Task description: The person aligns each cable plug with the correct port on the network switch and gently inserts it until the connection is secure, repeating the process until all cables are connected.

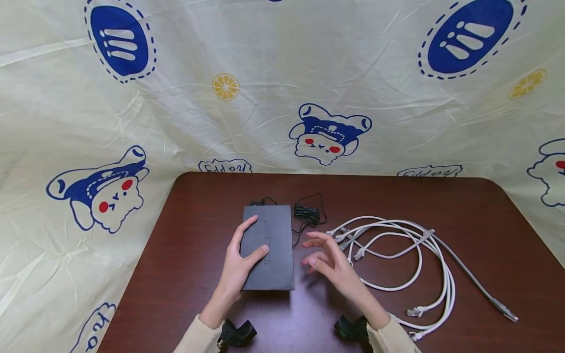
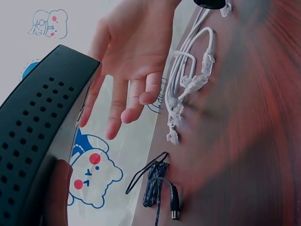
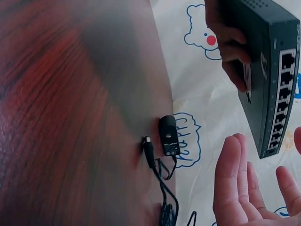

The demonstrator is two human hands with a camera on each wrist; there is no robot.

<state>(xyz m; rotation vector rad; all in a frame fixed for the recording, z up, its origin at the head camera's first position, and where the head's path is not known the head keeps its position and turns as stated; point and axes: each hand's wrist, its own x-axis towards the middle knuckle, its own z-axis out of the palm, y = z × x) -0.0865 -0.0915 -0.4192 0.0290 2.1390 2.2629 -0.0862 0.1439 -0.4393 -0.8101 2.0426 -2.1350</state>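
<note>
A dark grey network switch [image 1: 278, 228] is held above the table by my left hand [image 1: 236, 267]. The thumb lies across its top face, and in the right wrist view the fingers [image 3: 237, 54] curl under it. A row of Ethernet ports [image 3: 283, 99] shows along one long side, and vent holes [image 2: 35, 115] pierce the opposite side. My right hand [image 1: 331, 262] hovers to the right of the switch, apart from it, with loosely bent fingers and nothing in them. Just beyond those fingers lie white network cables [image 1: 399, 223] with clear plugs.
A black power adapter [image 3: 169, 136] lies at the table's far side, partly hidden behind the switch in the head view. Its bundled black cord [image 1: 307, 214] ends in a barrel plug [image 2: 175, 207]. A patterned cloth [image 1: 265, 127] hangs behind the brown table [image 1: 198, 235].
</note>
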